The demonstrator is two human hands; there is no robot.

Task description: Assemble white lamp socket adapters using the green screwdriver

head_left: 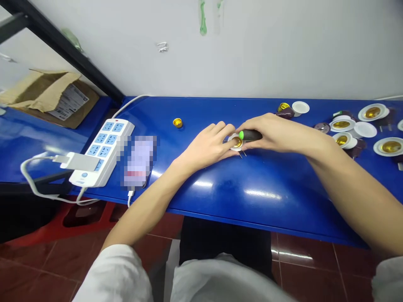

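Note:
Both hands meet over the blue table around a white lamp socket (pixel 231 137) with a gold lining and two metal pins. My left hand (pixel 212 142) is closed on the socket from the left, a finger reaching into its gold opening. My right hand (pixel 264 132) touches the socket's right side and holds a black screwdriver handle (pixel 252 135) with a green end in its palm. The driver's shaft is hidden. A loose gold screw shell (pixel 177 123) lies left of the hands.
On the blue table (pixel 201 197), several white sockets with gold linings (pixel 391 147) lie right, near a white ring (pixel 300 107) and a gold shell (pixel 283 107). A power strip (pixel 102 151), a blurred phone (pixel 140 161) and a cardboard box (pixel 75 102) are left.

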